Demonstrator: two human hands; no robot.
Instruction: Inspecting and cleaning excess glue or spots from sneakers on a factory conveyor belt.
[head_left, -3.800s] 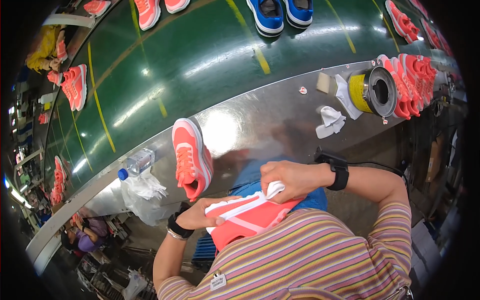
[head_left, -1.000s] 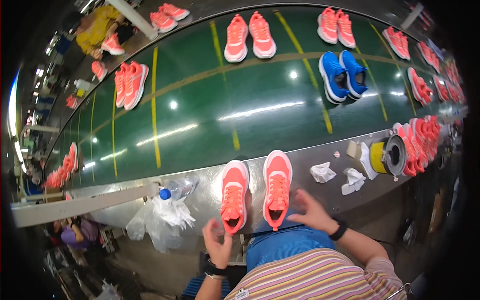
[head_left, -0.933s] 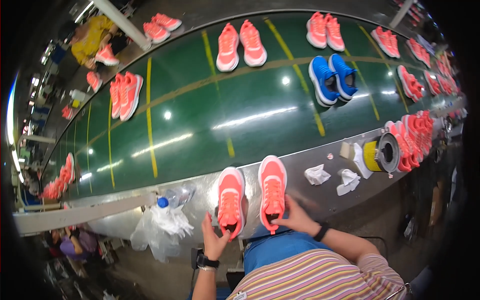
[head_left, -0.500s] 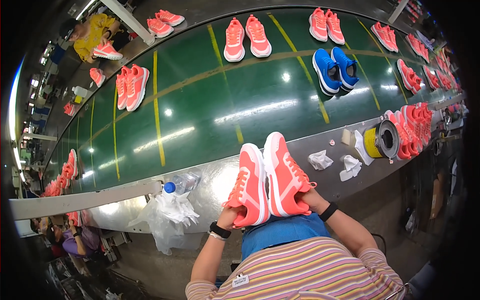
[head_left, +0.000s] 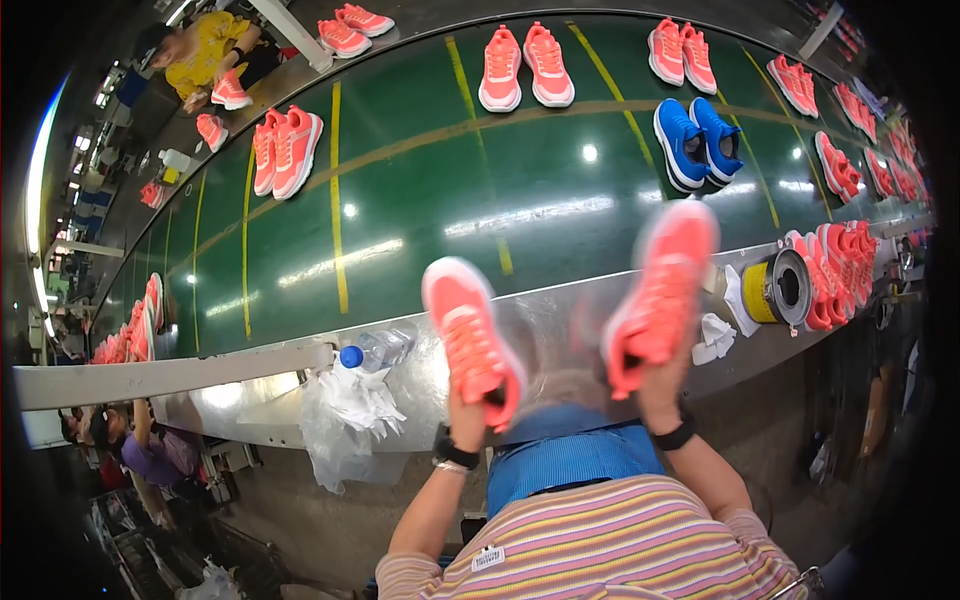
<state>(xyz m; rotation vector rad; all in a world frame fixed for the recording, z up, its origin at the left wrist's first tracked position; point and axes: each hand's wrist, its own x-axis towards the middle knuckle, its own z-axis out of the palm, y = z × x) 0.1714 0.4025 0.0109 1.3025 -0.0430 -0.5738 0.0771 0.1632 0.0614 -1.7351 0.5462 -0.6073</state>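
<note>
A coral sneaker with a white sole is held up by my left hand, which grips it near the heel. My right hand is closed on the heel end of a second coral sneaker, smeared by motion. Both shoes point toe-away, laces up, apart from each other above the metal ledge. The right shoe's toe reaches out over the green conveyor belt. Fingers of both hands are partly hidden by the shoes.
Pairs of coral sneakers and a blue pair stand on the belt. Beside my left hand are a plastic bottle and white tissues. To the right sit a round tin and more sneakers. A co-worker handles a shoe across the belt.
The two sneakers, side by side before, have moved apart: left one leftward, right one rightward and away from me. Their laces now face up. The view has shifted slightly.
</note>
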